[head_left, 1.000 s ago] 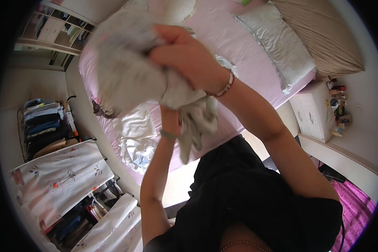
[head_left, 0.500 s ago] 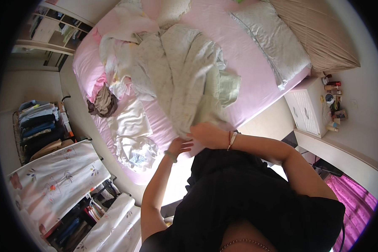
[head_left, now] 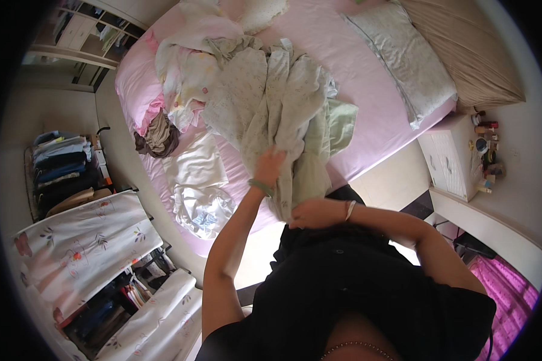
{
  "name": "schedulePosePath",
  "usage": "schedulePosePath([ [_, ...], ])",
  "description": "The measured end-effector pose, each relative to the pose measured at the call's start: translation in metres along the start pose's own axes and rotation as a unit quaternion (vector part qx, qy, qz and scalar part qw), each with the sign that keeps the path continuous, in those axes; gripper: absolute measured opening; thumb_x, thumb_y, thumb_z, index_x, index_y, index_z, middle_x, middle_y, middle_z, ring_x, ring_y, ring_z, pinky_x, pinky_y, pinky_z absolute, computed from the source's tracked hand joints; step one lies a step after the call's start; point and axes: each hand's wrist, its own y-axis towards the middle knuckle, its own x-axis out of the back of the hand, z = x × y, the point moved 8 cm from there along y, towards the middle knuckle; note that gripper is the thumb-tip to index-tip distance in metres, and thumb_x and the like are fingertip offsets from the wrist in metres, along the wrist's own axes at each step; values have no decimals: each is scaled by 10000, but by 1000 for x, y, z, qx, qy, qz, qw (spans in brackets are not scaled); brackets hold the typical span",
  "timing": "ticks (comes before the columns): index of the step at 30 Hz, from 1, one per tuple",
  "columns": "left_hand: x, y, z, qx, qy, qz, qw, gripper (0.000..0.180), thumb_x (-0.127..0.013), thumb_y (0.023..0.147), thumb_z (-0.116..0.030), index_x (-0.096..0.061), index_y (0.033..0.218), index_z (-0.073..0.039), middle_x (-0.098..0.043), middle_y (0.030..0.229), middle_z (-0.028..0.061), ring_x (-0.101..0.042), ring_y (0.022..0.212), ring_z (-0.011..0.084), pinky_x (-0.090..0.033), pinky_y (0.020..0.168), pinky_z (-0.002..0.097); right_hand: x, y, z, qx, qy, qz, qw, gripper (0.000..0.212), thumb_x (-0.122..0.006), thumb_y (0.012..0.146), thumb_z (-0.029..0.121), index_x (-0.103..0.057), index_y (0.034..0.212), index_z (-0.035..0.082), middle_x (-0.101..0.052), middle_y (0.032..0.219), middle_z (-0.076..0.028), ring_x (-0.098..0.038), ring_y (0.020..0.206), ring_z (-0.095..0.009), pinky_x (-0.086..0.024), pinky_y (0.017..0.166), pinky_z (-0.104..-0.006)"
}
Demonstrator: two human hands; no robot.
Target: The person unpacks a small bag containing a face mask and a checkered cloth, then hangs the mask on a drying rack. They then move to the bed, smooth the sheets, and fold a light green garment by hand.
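At the near edge of the bed (head_left: 367,102), the left hand (head_left: 270,165) rests on a pale green sheet (head_left: 271,102), fingers laid together and pressing into the folds; a green band circles its wrist. Just right of it and nearer, the right hand (head_left: 310,213) is closed on the sheet's near end, bunching the cloth in its grip, with a pale bracelet at the wrist. Both forearms come up from the lower edge, over the person's black top.

From the hands the sheet runs far and left across the pink bed in long crumpled folds, a plainer green flap showing on its right side. Touching its far left side lies a heap of pink and white bedding (head_left: 186,66). Left of that, at the bed's left edge, sits a small brown bundle (head_left: 158,137), and nearer, a white cloth (head_left: 199,180) hangs over the bed's corner.

On the right half of the bed lies a pale patterned pillow (head_left: 403,60), with a beige headboard (head_left: 464,54) beyond it. Right of the bed stands a white nightstand (head_left: 448,159) with small bottles on top.

Well to the left, a shelf (head_left: 63,171) holds stacked folded clothes, and nearer, a white flowered curtain (head_left: 84,246) covers a rack. A magenta rug (head_left: 506,289) shows at the near right.
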Motion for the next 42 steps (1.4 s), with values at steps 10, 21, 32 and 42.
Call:
schedulePosePath([
  [10, 74, -186, -118, -31, -226, 275, 934, 228, -689, 834, -134, -672, 1030, -18, -601, 684, 34, -518, 610, 72, -434, 572, 259, 112, 24, -166, 9, 737, -344, 581, 795, -578, 842, 585, -411, 1319, -29, -570, 1188, -176, -575, 1060, -249, -490, 893, -401],
  [21, 81, -124, 12, 149, -382, -51, 911, 642, -584, 886, -136, -282, 1449, -67, -471, 1361, 80, -551, 1111, 184, -467, 870, 281, 91, 63, 35, 151, -211, -341, 903, 297, -497, 823, 68, -561, 1113, 79, -597, 902, -134, -617, 830, -306, -505, 681, -408],
  [32, 26, -100, 73, 182, -163, 53, 968, 414, -581, 882, -210, -549, 1224, 21, -660, 1042, 131, -636, 906, 221, -488, 815, 309, -42, 47, 36, 126, 80, -21, 989, 346, -552, 906, 277, -585, 1195, 89, -651, 1024, -142, -652, 851, -258, -507, 732, -331],
  [42, 136, -199, 21, 137, -258, -219, 931, 357, -436, 993, -194, -478, 1281, 14, -554, 1226, 101, -510, 1112, 164, -387, 971, 309, -4, 73, -102, -214, 677, -132, 692, 801, -541, 863, 589, -282, 1434, 91, -434, 1358, -214, -530, 1163, -340, -463, 940, -383],
])
